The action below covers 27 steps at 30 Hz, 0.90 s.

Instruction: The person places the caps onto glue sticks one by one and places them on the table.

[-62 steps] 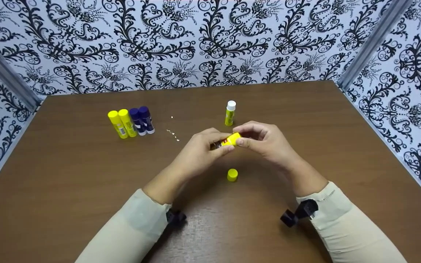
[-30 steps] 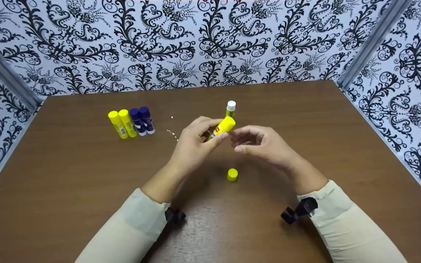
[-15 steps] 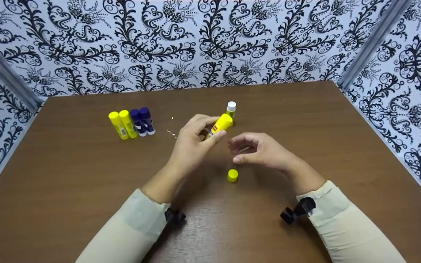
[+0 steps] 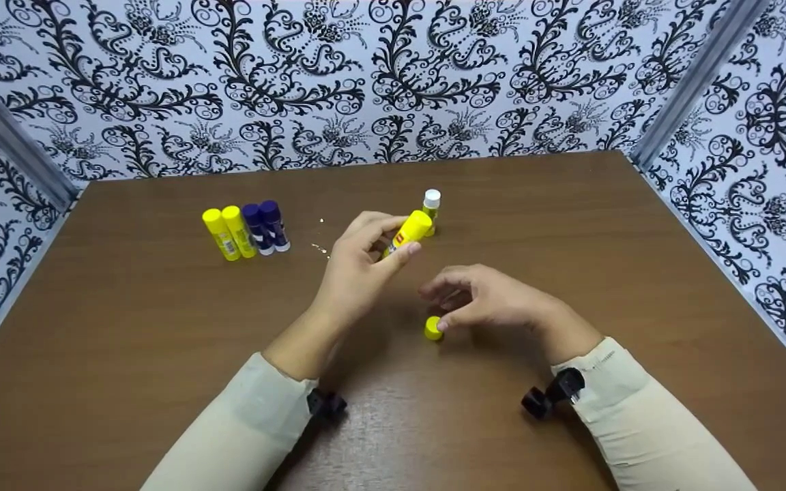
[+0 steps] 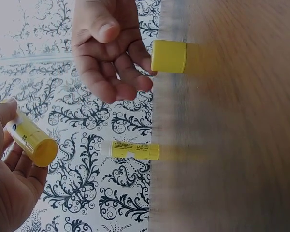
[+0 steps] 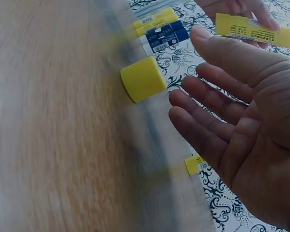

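My left hand [image 4: 352, 266] grips a yellow glue stick [image 4: 411, 232] raised above the table and tilted, its lower part hidden by the fingers. In the left wrist view, an orange-yellow end of this glue stick [image 5: 26, 137] faces the camera. A loose yellow cap [image 4: 432, 330] stands on the table. My right hand [image 4: 492, 296] hovers right beside it, fingers loosely bent and holding nothing. The right wrist view has a gap between the fingers and the cap [image 6: 144, 79]. Behind the left hand, a yellow glue stick with a white top [image 4: 432, 199] stands upright.
Two yellow glue sticks [image 4: 230, 235] and two dark blue ones [image 4: 267, 228] stand in a row at the back left of the brown table [image 4: 127, 327]. Small white crumbs [image 4: 320, 248] lie to their right. Patterned walls [image 4: 393, 82] enclose the back and sides.
The right hand has let go of the held glue stick and moved down towards the loose cap. The left hand has shifted slightly up and left, tipping the glue stick more upright.
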Motion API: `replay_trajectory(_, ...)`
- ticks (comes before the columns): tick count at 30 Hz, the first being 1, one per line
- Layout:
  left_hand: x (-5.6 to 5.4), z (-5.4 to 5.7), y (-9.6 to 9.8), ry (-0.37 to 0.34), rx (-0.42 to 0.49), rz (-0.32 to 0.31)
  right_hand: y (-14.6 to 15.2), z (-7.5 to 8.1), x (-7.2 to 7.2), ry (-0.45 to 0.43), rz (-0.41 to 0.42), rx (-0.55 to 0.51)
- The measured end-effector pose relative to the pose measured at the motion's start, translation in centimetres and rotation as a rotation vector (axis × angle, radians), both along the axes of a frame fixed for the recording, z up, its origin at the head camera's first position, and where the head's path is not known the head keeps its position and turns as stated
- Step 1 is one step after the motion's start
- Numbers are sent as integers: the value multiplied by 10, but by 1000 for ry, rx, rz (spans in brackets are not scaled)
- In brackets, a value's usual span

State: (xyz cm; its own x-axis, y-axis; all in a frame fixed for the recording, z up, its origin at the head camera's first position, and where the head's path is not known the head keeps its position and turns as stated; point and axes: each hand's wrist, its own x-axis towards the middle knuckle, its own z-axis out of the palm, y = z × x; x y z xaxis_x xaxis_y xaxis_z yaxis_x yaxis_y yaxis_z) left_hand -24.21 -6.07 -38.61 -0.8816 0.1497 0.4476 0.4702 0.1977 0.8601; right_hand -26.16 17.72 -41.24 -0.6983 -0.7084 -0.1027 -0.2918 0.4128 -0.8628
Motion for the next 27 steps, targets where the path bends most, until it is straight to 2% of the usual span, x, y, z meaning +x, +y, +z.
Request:
replay_trajectory(5,0,0,0,-9,5,7,-1,-4,1,63,76,40)
replay_trajectory(9,-1,0,-1,-24,4,16,-2,-6,1,79,111,60)
replay_trajectory(16,0,2,-3,-50,21,27,-4,-9,1,113,143,82)
replay_trajectory(22,2,3,-10,-51,-22,81,-5,-11,1,120,155,65)
replay_trajectory(27,3,5,-18,-75,22,109,-6,-10,3,149,162,64)
